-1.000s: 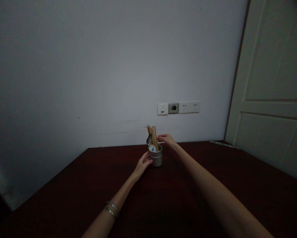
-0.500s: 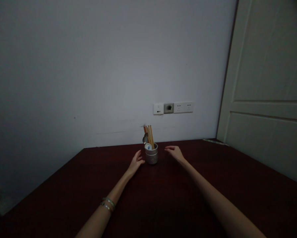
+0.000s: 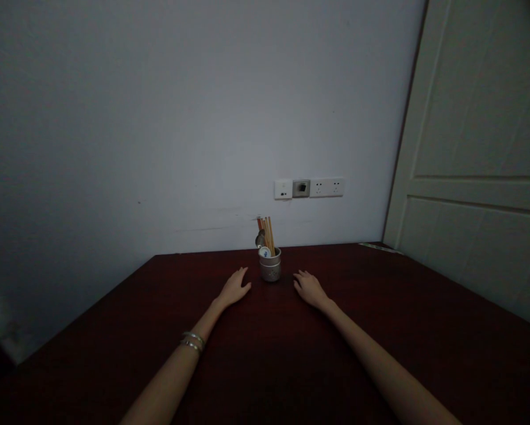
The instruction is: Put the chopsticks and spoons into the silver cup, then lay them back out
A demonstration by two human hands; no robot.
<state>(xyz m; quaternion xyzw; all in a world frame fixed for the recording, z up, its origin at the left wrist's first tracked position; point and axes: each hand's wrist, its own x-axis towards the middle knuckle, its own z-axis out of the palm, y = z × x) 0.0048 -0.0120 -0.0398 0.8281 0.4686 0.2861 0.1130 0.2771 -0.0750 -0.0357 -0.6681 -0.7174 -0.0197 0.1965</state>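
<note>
A grey utensil holder (image 3: pixel 271 271) stands upright toward the back of the dark red table (image 3: pixel 265 354). Several wooden chopsticks (image 3: pixel 269 233) rise out of it, along with a dark metal spoon (image 3: pixel 260 238) and a white spoon (image 3: pixel 265 252) with a blue mark. To the left of the holder, my left hand (image 3: pixel 235 287) rests on the tabletop, open, thumb apart from the fingers. My right hand (image 3: pixel 310 288) lies on the other side, palm down with fingers spread. Neither hand touches the holder, and both are without anything in them.
A pale wall (image 3: pixel 212 147) rises behind the table, with a row of sockets and switches (image 3: pixel 309 188) above the holder. On the right stands a white panelled door (image 3: pixel 477 147). A thin flat strip (image 3: pixel 379 248) lies at the table's back right edge.
Both hands have settled onto the table; the left has shifted slightly away from the holder, and the right hand's fingers have gone from pinched together to spread. The holder stays put.
</note>
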